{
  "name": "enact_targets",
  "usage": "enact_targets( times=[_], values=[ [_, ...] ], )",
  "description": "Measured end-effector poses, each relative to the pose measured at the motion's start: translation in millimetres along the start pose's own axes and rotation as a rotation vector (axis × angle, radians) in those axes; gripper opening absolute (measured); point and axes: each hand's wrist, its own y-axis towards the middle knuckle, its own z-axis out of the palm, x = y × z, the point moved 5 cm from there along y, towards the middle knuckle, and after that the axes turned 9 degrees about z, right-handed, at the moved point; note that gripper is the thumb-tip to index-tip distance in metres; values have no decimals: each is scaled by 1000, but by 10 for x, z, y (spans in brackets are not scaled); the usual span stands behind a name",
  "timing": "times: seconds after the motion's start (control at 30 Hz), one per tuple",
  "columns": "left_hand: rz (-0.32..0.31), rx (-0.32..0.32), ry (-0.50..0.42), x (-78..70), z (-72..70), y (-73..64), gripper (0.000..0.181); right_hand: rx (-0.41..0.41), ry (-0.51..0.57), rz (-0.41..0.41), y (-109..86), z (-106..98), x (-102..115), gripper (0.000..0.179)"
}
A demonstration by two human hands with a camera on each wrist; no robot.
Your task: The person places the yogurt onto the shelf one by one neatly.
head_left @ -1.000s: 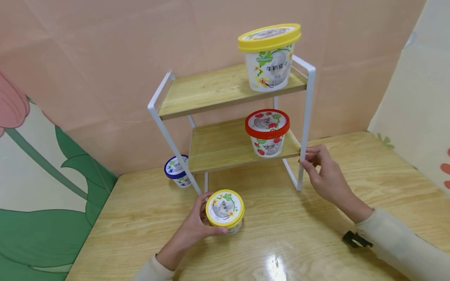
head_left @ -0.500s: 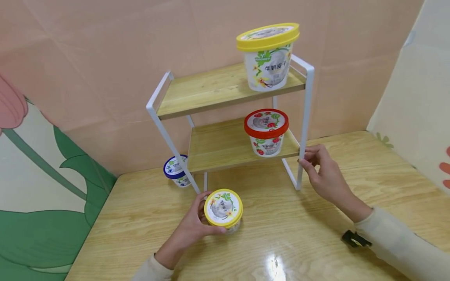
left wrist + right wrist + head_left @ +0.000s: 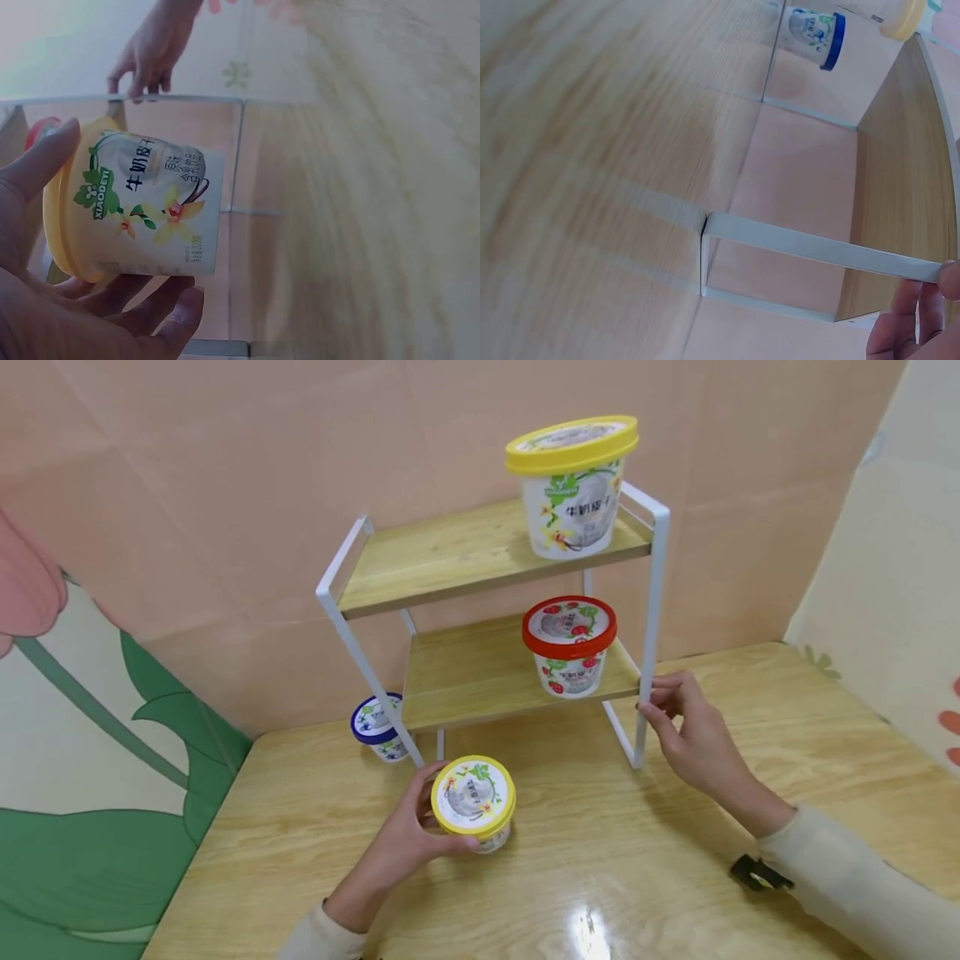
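Observation:
My left hand (image 3: 408,831) grips a white paper tub with a yellow lid (image 3: 474,802), thumb on one side and fingers on the other. In the left wrist view this tub (image 3: 150,206) shows a vanilla flower print, and its base looks raised off the table. With thumb and fingers my right hand (image 3: 693,735) pinches the front right leg of a two-tier shelf (image 3: 450,556) with white metal frame and wooden boards. A larger yellow-lidded tub (image 3: 573,502) stands on the upper board's right end. Below it, a red-lidded tub (image 3: 570,647) sits on the lower board.
Behind the shelf's left leg stands a blue-lidded tub (image 3: 377,727) on the wooden table (image 3: 600,877). A pink backdrop (image 3: 225,527) rises close behind the shelf. Painted walls border both sides. A black strap item (image 3: 759,872) is at the right sleeve.
My left hand has shifted slightly up and left in the head view with the yellow-lidded tub. The right hand keeps its hold on the shelf leg.

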Motion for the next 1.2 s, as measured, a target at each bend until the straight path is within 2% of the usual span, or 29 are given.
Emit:
enact_targets(
  times=[0.23,0.5,0.7,0.83,1.07,1.2],
  values=[
    [1,-39,-3,-63,-46,-10,103,3,-5,3,5,0,12,27],
    [92,3,8,-184,-44,6,94,-4,-4,-5,4,-14,12,28],
    [122,25,2,-274,-16,12,97,-7,-4,-10,-8,-11,4,28],
    [127,10,-24,-342,-26,25,101,-8,-7,-11,-11,-8,1,28],
    [87,-39,-59,-379,-53,34,101,-3,-9,-10,-11,-9,12,28],
    [118,-50,-81,-432,-60,31,95,-1,-14,-7,-14,-12,8,28]
  ],
)
